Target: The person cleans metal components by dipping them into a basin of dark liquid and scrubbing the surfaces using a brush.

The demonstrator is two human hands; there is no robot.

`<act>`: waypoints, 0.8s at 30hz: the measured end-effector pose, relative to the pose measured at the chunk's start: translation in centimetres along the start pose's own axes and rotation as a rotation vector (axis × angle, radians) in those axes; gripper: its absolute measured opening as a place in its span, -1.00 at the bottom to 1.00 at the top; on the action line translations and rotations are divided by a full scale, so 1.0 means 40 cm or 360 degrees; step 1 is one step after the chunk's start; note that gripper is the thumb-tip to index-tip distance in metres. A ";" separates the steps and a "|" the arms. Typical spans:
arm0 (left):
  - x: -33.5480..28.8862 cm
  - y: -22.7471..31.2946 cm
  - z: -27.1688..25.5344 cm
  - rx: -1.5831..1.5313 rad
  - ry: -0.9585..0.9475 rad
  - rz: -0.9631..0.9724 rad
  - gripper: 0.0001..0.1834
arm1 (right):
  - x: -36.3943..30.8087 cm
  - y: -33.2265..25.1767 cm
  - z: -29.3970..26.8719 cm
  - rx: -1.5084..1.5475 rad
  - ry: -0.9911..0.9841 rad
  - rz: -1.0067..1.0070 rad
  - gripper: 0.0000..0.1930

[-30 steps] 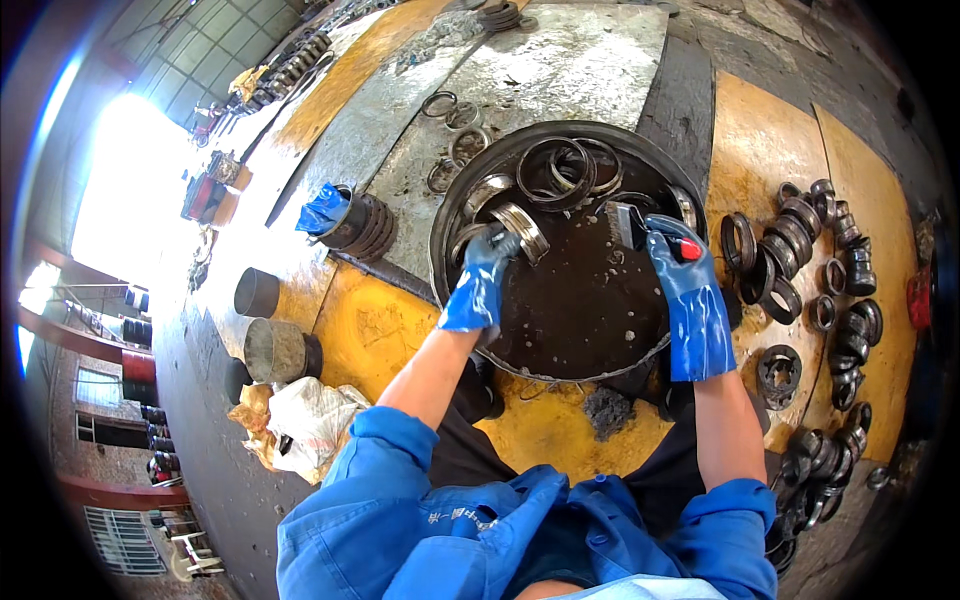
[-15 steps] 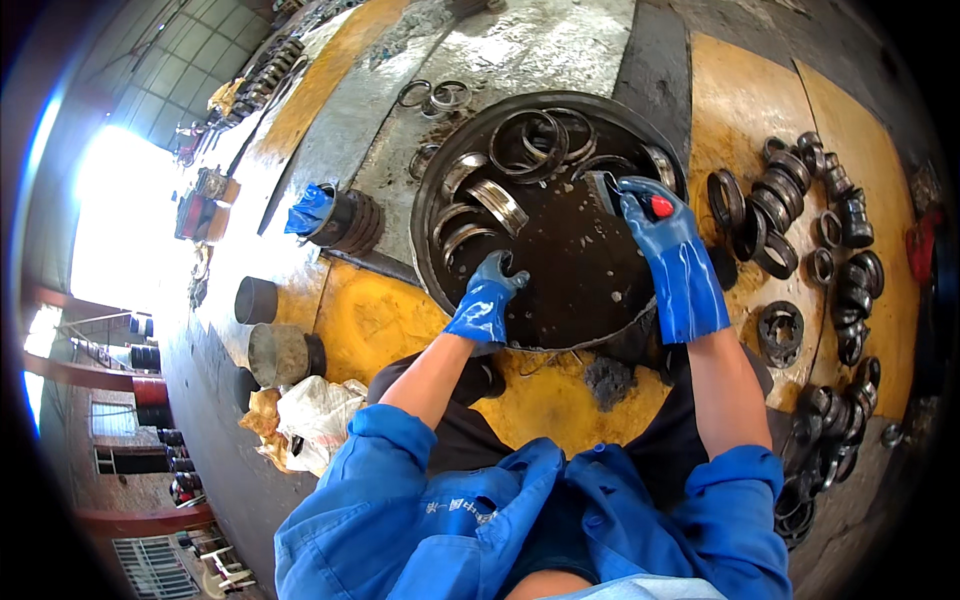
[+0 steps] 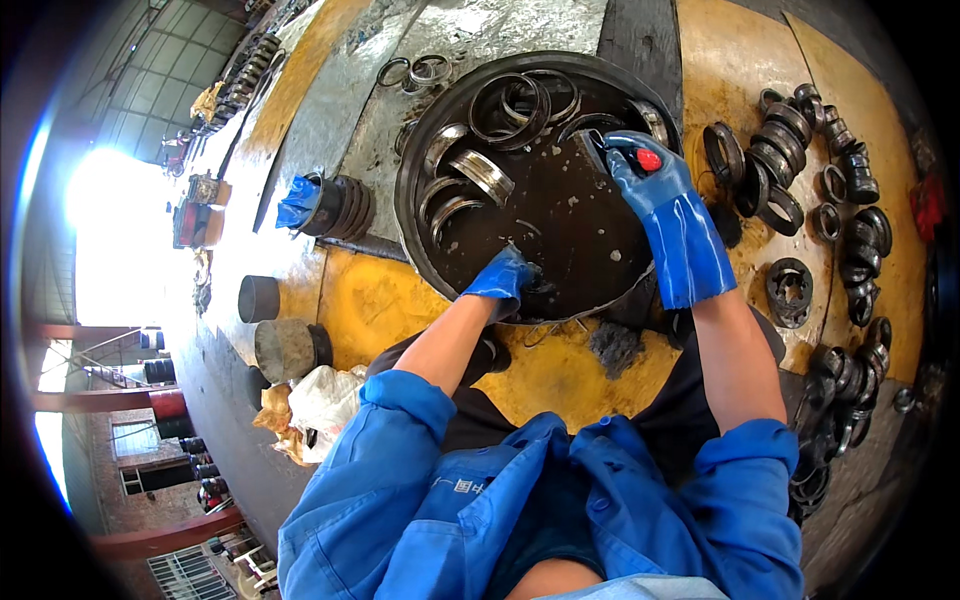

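A big round black pan of dark oily liquid lies in front of me with several steel bearing rings leaning in its far half. My left hand, in a blue glove, reaches down into the near part of the pan; its fingers are curled low in the liquid and whatever they hold is hidden. My right hand, also blue-gloved, grips a small brush with a red handle end against a dark ring at the pan's right side.
Rows of dark bearing rings lie on the yellow floor to the right. A stack of rings with a blue rag stands left of the pan. Two metal cylinders and a white bag sit at the near left. Loose rings lie beyond the pan.
My left hand has moved from the rings in the pan's far left down to its near edge. The right hand stays at the pan's right side with the brush.
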State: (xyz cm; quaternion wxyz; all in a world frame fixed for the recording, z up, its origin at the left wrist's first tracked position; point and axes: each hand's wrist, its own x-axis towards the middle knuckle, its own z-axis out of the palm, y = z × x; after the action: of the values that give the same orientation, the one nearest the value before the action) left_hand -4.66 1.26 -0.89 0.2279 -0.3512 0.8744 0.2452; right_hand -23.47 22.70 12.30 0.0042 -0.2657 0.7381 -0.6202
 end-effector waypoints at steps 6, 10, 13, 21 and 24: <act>-0.039 0.038 -0.010 0.0392 -0.0075 0.0411 -0.54 | 0.011 0.030 -0.004 -0.0059 0.0083 -0.0360 -0.75; -0.009 -0.038 -0.014 0.1220 0.0163 0.0989 -0.71 | 0.019 0.012 0.028 -0.0021 0.0101 -0.0499 -0.74; -0.103 0.125 -0.082 0.0807 -0.0218 0.0611 -0.73 | 0.015 0.036 -0.005 -0.0085 0.0110 -0.0404 -0.74; -0.027 0.099 -0.072 0.0388 -0.0225 0.0258 -0.77 | 0.027 0.037 0.001 -0.0059 0.0115 -0.0334 -0.74; -0.017 0.123 -0.077 0.0376 -0.0243 0.0264 -0.79 | 0.027 0.038 -0.008 -0.0052 0.0160 -0.0376 -0.75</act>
State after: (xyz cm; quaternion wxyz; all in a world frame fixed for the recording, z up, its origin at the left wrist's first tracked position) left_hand -8.47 2.90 3.21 0.3125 -0.2290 0.9032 0.1847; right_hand -25.10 22.71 11.34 -0.1103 -0.3194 0.7109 -0.6168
